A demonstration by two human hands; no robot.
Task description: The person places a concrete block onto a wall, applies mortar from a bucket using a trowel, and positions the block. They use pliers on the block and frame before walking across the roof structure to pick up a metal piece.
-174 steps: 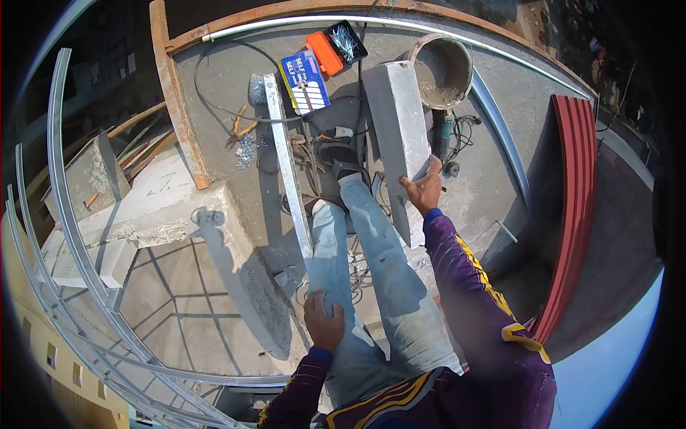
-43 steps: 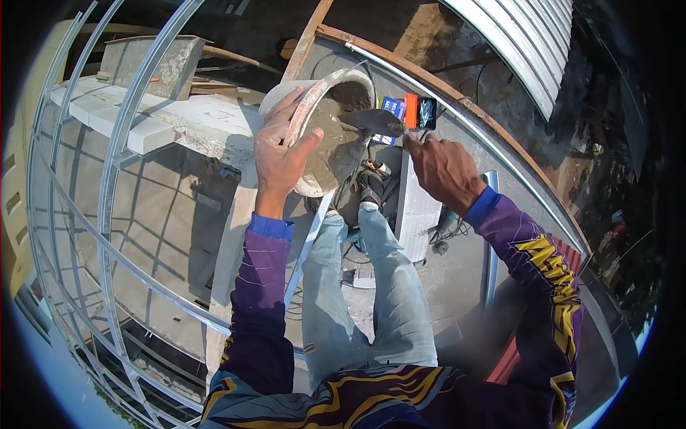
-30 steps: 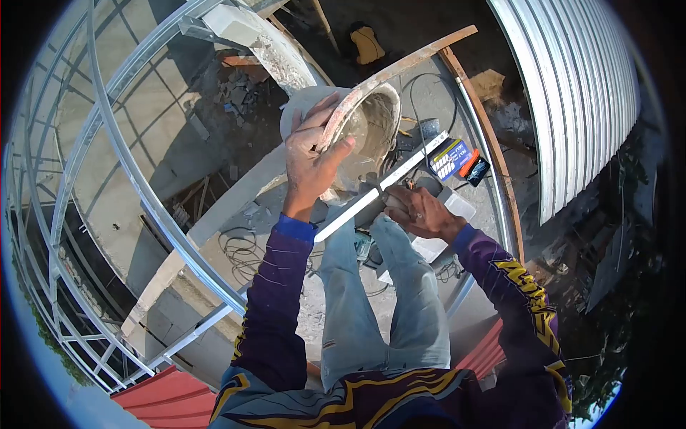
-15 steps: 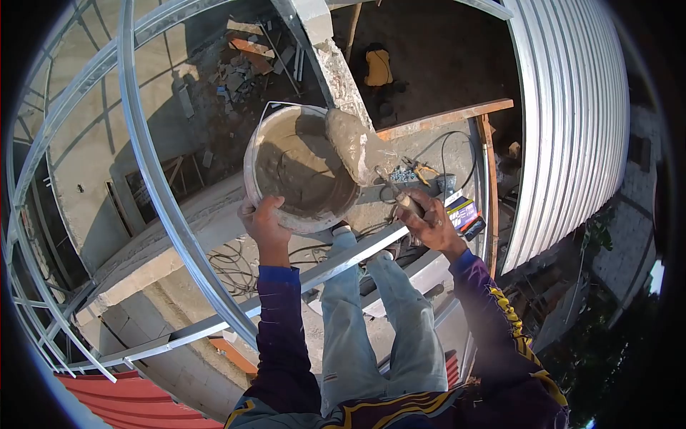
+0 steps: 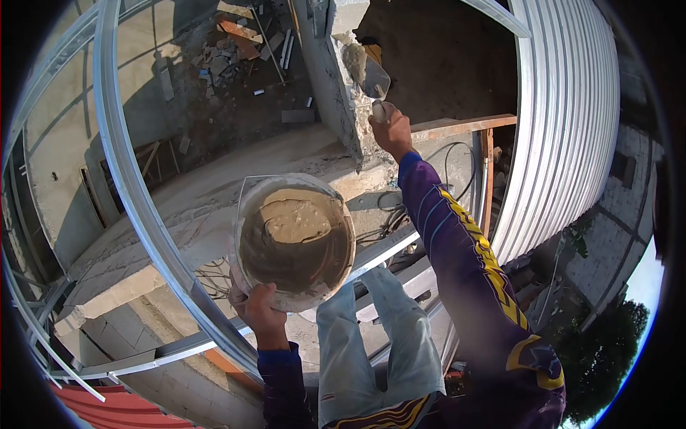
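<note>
My left hand [image 5: 261, 307] grips the near rim of a round bucket [image 5: 346, 268], its thumb over the edge. Wet grey mortar [image 5: 286, 254] fills part of the bucket, with a smoother lighter patch on top. With my right arm stretched forward, my right hand [image 5: 391, 130] is closed around the handle of a trowel [image 5: 376, 80]. A lump of mortar [image 5: 354, 63] lies at the trowel's far left side, right against the top of a rough narrow wall [image 5: 361, 127]. The trowel blade overlaps the wall's right edge in this view.
Curved metal framing [image 5: 118, 129] passes on my left, and a metal bar [image 5: 386, 248] crosses before my legs. Corrugated sheeting [image 5: 564, 129] rises at right. A wooden beam [image 5: 464, 125] adjoins the wall. Rubble [image 5: 225, 64] lies far below.
My right hand has moved forward and up with the trowel, from beside the bucket to the wall top. The bucket and my left hand now sit lower in view.
</note>
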